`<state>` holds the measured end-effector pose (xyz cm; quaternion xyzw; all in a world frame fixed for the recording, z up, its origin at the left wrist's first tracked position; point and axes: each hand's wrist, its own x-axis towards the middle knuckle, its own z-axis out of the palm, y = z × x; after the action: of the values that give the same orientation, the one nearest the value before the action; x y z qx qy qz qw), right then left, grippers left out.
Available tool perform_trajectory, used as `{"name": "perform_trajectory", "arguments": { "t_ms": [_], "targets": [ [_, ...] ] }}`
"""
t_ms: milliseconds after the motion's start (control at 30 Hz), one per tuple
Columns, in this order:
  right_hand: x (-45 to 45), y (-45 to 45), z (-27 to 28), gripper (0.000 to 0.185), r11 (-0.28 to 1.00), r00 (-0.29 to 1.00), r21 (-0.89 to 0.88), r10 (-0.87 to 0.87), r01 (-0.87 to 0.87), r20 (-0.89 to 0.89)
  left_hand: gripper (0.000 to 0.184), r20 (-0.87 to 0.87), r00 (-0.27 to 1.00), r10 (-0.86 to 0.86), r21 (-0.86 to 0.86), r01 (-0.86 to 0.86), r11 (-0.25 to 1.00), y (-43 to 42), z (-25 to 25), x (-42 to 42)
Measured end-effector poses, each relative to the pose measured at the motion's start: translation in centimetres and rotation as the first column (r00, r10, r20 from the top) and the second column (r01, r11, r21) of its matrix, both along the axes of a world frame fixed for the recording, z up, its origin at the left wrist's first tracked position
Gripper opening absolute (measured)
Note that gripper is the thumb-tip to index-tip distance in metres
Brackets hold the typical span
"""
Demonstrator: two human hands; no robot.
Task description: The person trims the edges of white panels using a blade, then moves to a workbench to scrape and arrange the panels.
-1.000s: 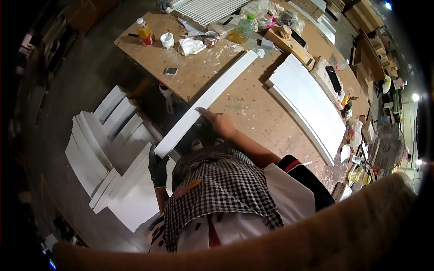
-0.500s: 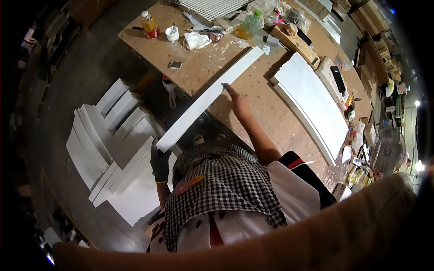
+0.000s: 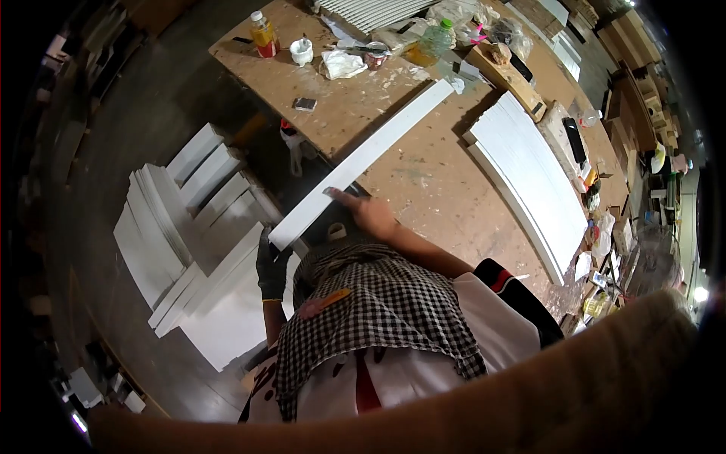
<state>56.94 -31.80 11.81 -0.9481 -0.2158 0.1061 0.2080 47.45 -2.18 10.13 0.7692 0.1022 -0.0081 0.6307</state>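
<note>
A long white strip (image 3: 363, 163) slants from near my body up over the brown worktable (image 3: 423, 181), its far end lying on the tabletop. My left hand (image 3: 272, 265), in a dark glove, is closed round the strip's near end. My bare right hand (image 3: 367, 213) touches the strip's face partway along, close to the table edge. Its fingertips meet around something small and dark that I cannot make out. Stacked white panels (image 3: 533, 181) lie on the table to the right.
More white pieces (image 3: 219, 295) stand stacked at the lower left. On the table are a bottle with a red label (image 3: 264, 35), a white cup (image 3: 301, 51), a crumpled cloth (image 3: 342, 65), a green-capped bottle (image 3: 432, 42) and a small dark block (image 3: 305, 104).
My right hand went up along the strip, then came back down towards its near end. My left hand keeps its hold. The view has shifted slightly.
</note>
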Motion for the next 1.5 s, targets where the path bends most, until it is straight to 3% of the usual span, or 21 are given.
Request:
{"name": "perform_trajectory", "arguments": {
  "t_ms": [100, 200, 333, 467, 500, 600, 733, 767, 800, 867, 900, 1033, 1133, 1200, 1267, 1300, 1367, 1400, 1433, 1467, 1500],
  "targets": [
    [3.2, -3.5, 0.0, 0.083, 0.956, 0.952, 0.024, -0.290, 0.294, -0.098, 0.081, 0.035, 0.999, 0.014, 0.303, -0.024, 0.953, 0.4, 1.8, -0.6],
    [4.5, -6.1, 0.8, 0.074, 0.894, 0.893, -0.020, -0.447, 0.447, -0.058, 0.082, -0.002, 1.000, 0.011, 0.231, -0.010, 0.973, 0.8, 3.1, -1.0],
    [0.3, -0.2, 1.2, 0.071, 0.991, 0.984, -0.080, -0.117, 0.107, -0.133, 0.079, 0.010, 1.000, 0.015, 0.227, -0.016, 0.974, 1.0, 1.1, -1.0],
    [3.2, -3.8, 1.2, 0.067, 0.896, 0.913, 0.174, -0.398, 0.409, -0.096, 0.077, 0.019, 1.000, 0.004, 0.303, -0.009, 0.953, 1.1, 1.5, -0.4],
    [3.7, -4.4, 0.9, 0.059, 0.881, 0.886, 0.116, -0.463, 0.459, 0.016, 0.077, 0.023, 1.000, -0.003, 0.311, -0.004, 0.950, 1.1, 1.6, -0.4],
    [2.1, -3.4, 1.5, 0.053, 0.961, 0.961, -0.037, -0.271, 0.273, 0.058, 0.078, 0.024, 1.000, 0.001, 0.267, -0.007, 0.964, 1.2, 0.8, -0.4],
    [3.6, -5.5, -2.0, 0.055, 0.877, 0.883, 0.153, -0.467, 0.456, 0.046, 0.077, 0.045, 0.999, -0.014, 0.319, -0.001, 0.948, 1.0, 1.3, -0.3],
    [3.4, -4.8, -0.6, 0.056, 0.875, 0.876, 0.054, -0.482, 0.481, 0.013, 0.078, 0.046, 0.999, -0.008, 0.304, -0.006, 0.953, 0.9, 1.2, -0.3],
    [2.9, -4.1, -1.1, 0.056, 0.915, 0.912, 0.120, -0.398, 0.386, 0.103, 0.078, 0.048, 0.999, -0.003, 0.289, -0.011, 0.957, 0.9, 1.1, -0.3],
    [1.8, -2.8, -1.6, 0.055, 0.960, 0.926, 0.224, -0.233, 0.169, 0.297, 0.076, 0.046, 0.999, -0.001, 0.232, -0.010, 0.973, 0.9, 0.4, -0.3],
    [1.8, -2.8, -1.3, 0.055, 0.958, 0.942, 0.226, -0.233, 0.178, 0.242, 0.076, 0.044, 0.999, 0.004, 0.205, -0.013, 0.979, 0.9, 0.2, -0.5],
    [3.2, -3.7, 0.6, 0.056, 0.879, 0.883, 0.079, -0.466, 0.469, -0.061, 0.070, -0.035, 0.999, 0.016, -0.101, -0.019, 0.995, 2.3, -0.6, -1.1],
    [0.4, 1.1, 1.9, 0.056, 0.990, 0.985, 0.067, -0.114, 0.123, -0.127, 0.065, -0.094, 0.992, 0.085, -0.441, -0.118, 0.890, 2.7, -1.8, -1.2],
    [-1.5, 4.9, 0.1, 0.057, 0.969, 0.962, -0.008, 0.245, -0.248, -0.119, 0.062, -0.096, 0.994, 0.046, -0.390, -0.080, 0.917, 3.1, -2.1, -0.7],
    [-1.9, 5.3, 0.8, 0.073, 0.943, 0.941, 0.021, 0.334, -0.333, -0.063, 0.060, -0.148, 0.987, 0.066, -0.330, -0.112, 0.937, 2.4, 0.9, -0.6],
    [-1.9, 5.8, 1.3, 0.081, 0.925, 0.925, 0.039, 0.380, -0.378, -0.031, 0.058, -0.191, 0.977, 0.097, -0.480, -0.179, 0.859, 2.2, 2.4, -0.4],
    [-0.7, 4.0, 1.8, 0.082, 0.986, 0.980, 0.134, 0.124, -0.103, -0.157, 0.053, -0.288, 0.946, 0.147, -0.723, -0.315, 0.614, 2.1, 4.4, -0.4],
    [0.3, 4.0, 3.7, 0.082, 0.999, 0.952, 0.030, -0.006, 0.016, -0.307, 0.051, -0.024, 0.997, 0.078, -0.238, -0.081, 0.968, 2.3, 4.4, -0.4],
    [0.4, 4.7, 4.3, 0.078, 0.999, 0.939, -0.033, -0.015, 0.004, -0.344, 0.049, 0.130, 0.981, -0.144, 0.390, 0.083, 0.917, 2.6, 4.3, -0.1],
    [-0.4, 5.6, 2.9, 0.077, 0.989, 0.961, 0.031, 0.151, -0.147, -0.232, 0.046, 0.104, 0.904, -0.414, 0.871, 0.117, 0.476, 2.9, 4.4, -0.1],
    [-1.5, 6.8, 0.8, 0.077, 0.952, 0.947, 0.075, 0.303, -0.296, -0.104, 0.045, 0.099, 0.917, -0.386, 0.843, 0.129, 0.522, 3.1, 4.4, -0.1]
  ]
}}
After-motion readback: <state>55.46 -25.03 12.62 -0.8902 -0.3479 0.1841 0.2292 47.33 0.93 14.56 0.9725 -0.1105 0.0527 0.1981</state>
